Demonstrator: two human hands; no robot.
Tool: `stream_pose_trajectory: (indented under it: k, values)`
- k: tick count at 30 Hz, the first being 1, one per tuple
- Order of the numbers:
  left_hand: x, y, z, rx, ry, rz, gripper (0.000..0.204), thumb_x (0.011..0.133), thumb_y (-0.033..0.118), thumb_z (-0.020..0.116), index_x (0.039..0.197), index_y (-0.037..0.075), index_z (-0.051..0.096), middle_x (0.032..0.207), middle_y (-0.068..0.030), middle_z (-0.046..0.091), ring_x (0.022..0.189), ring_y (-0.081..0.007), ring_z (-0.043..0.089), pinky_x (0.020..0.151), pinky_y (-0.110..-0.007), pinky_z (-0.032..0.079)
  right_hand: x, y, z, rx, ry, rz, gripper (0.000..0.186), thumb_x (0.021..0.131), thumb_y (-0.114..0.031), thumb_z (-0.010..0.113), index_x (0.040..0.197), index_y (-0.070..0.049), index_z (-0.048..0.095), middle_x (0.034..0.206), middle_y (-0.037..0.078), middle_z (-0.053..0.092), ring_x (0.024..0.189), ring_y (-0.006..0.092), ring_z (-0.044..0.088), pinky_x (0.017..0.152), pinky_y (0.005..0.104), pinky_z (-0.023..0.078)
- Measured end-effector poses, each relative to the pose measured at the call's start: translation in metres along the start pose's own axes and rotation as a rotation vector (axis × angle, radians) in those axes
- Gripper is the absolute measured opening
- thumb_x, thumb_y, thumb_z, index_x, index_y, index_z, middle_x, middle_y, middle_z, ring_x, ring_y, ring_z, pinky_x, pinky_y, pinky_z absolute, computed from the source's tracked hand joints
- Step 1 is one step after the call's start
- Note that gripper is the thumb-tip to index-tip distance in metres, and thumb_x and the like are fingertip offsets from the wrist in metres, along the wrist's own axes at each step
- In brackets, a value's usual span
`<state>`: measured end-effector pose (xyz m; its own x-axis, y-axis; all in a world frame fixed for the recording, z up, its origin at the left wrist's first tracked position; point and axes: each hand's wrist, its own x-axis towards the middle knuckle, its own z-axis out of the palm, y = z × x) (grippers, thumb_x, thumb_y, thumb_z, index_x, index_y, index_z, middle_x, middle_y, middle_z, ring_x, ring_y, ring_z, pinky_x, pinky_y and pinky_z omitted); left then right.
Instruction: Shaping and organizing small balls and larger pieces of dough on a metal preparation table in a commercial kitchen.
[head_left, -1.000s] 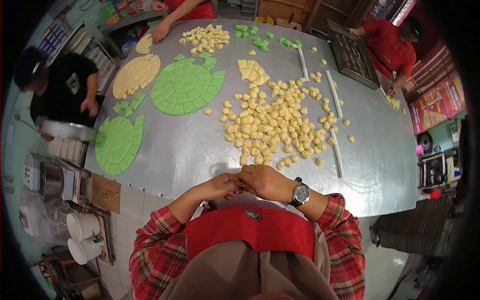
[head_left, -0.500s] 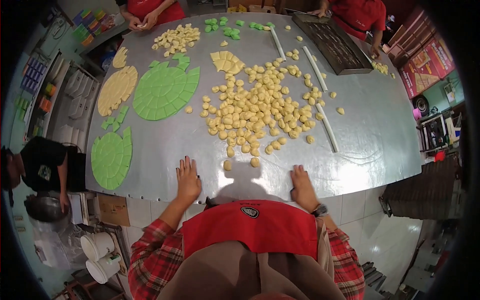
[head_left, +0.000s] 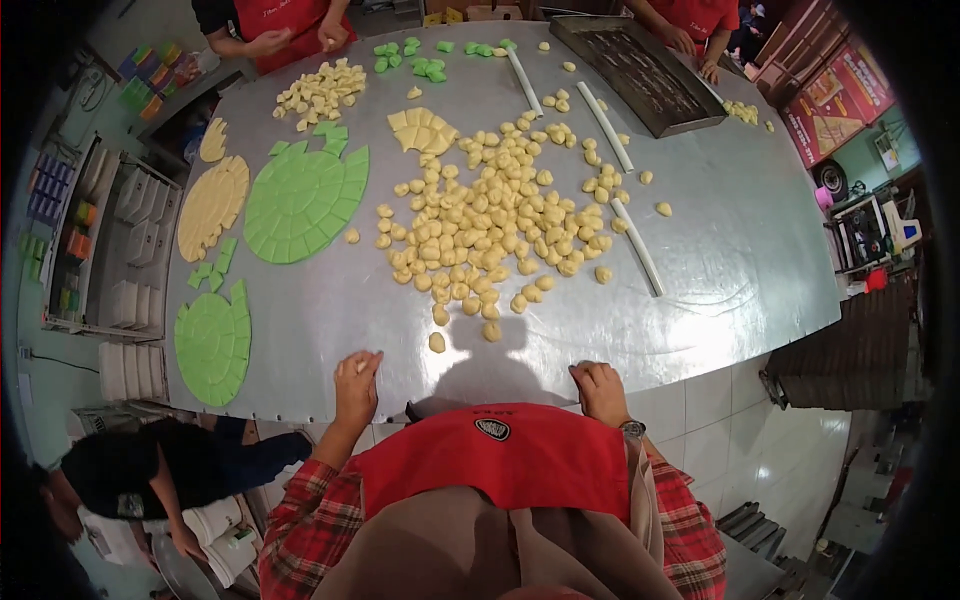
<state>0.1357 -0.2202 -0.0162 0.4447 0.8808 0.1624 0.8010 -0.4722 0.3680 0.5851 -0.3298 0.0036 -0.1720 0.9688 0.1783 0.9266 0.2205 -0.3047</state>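
Both my hands are at the near edge of the metal table [head_left: 310, 330], apart from the dough. My left hand [head_left: 356, 390] has its fingers curled in toward the thumb, and nothing shows in it. A watch is on the wrist of my right hand [head_left: 602, 392]; its fingers are bent and drawn together, with nothing visible inside. Beyond them spreads a heap of rounded yellow dough balls [head_left: 480, 220], with a few loose ones nearest me. To the left lie a large green dough sheet [head_left: 305, 205] scored into pieces, a smaller green sheet [head_left: 212, 345] and a yellow sheet [head_left: 212, 205].
White rods [head_left: 637, 245] lie right of the heap. A dark baking tray [head_left: 640, 75] is at the far right. Two co-workers in red aprons [head_left: 285, 25] work across the table. Another person in black [head_left: 125, 475] bends beside white buckets [head_left: 228, 540] at the left.
My hands have gone from spread flat on the table to curled fingers. The view has shifted slightly. The person in black has moved nearer on the left. The far-left co-worker's hands have come apart.
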Motion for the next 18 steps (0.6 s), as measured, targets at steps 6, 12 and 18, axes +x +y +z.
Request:
stream_pose_trajectory:
  k: [6, 12, 18]
  values:
    - [0.183, 0.09, -0.024, -0.699, 0.183, -0.018, 0.027, 0.084, 0.002, 0.059, 0.111, -0.001, 0.056, 0.114, -0.0157, 0.057, 0.107, -0.0299, 0.056, 0.096, -0.036, 0.042, 0.134, 0.052, -0.043, 0.536, 0.243, 0.433, 0.023, 0.097, -0.013, 0.042, 0.105, 0.0, 0.058, 0.096, 0.017, 0.062, 0.092, 0.0312, 0.06, 0.083, 0.038, 0.046]
    - [0.368, 0.068, -0.024, -0.371, 0.173, -0.049, 0.032, 0.088, 0.021, 0.057, 0.114, 0.004, 0.059, 0.12, -0.0174, 0.058, 0.109, -0.0369, 0.056, 0.091, -0.045, 0.045, 0.179, 0.052, -0.093, 0.218, 0.413, 0.086, 0.042, 0.086, -0.003, 0.05, 0.128, -0.007, 0.051, 0.138, 0.015, 0.046, 0.134, 0.035, 0.034, 0.111, 0.0491, 0.021]
    - [0.443, -0.128, 0.033, 0.27, -0.047, -0.421, 0.04, 0.089, 0.035, 0.048, 0.11, 0.004, 0.062, 0.113, -0.0169, 0.061, 0.101, -0.0336, 0.059, 0.088, -0.043, 0.047, 0.075, 0.04, -0.001, 0.11, 0.147, 0.254, 0.041, 0.081, -0.006, 0.055, 0.122, -0.005, 0.053, 0.137, 0.02, 0.043, 0.132, 0.0393, 0.033, 0.11, 0.0554, 0.019]
